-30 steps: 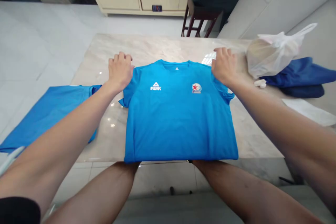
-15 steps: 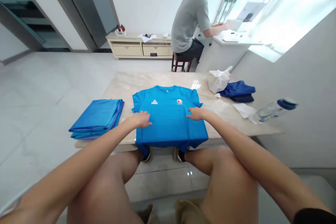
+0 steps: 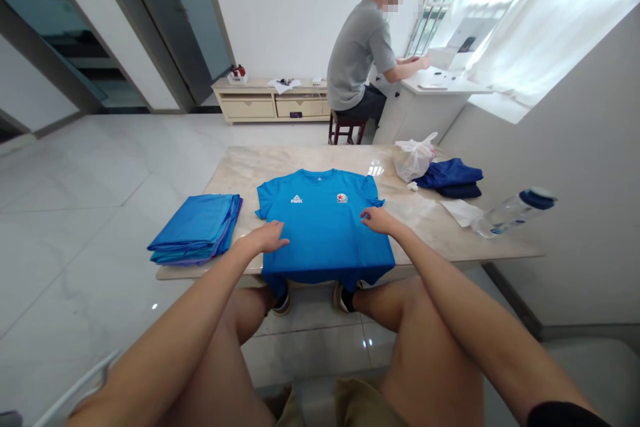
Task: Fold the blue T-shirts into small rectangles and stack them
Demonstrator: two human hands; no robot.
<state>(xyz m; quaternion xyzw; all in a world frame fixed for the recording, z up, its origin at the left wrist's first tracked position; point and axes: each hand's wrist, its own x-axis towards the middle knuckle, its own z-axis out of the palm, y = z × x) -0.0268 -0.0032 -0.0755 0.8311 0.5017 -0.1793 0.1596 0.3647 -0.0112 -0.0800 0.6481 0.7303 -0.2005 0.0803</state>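
A blue short-sleeved T-shirt [image 3: 320,237] lies spread on the table, collar away from me, its lower hem hanging over the front edge. Small white and red logos mark the chest. My left hand [image 3: 269,236] is over the shirt's left side, fingers stretched out and thumb apart, holding nothing. Over the right side, below the sleeve, is my right hand [image 3: 377,219], its fingers loosely bent and a gap showing at the thumb. Whether either hand presses on the cloth is hard to tell. A stack of folded blue and purple clothes [image 3: 197,230] sits left of the shirt.
On the right of the marble-look table [image 3: 240,163] are a white plastic bag [image 3: 414,157], dark blue cloth [image 3: 450,177], white paper [image 3: 461,213] and a clear water bottle [image 3: 513,213]. Beyond, a person in a grey shirt [image 3: 355,57] sits at a white desk [image 3: 430,103].
The camera view has shifted slightly, showing more of the room's far side. My right fingers look more bent than before, and my left hand is slightly farther left on the shirt. The shirt keeps its shape.
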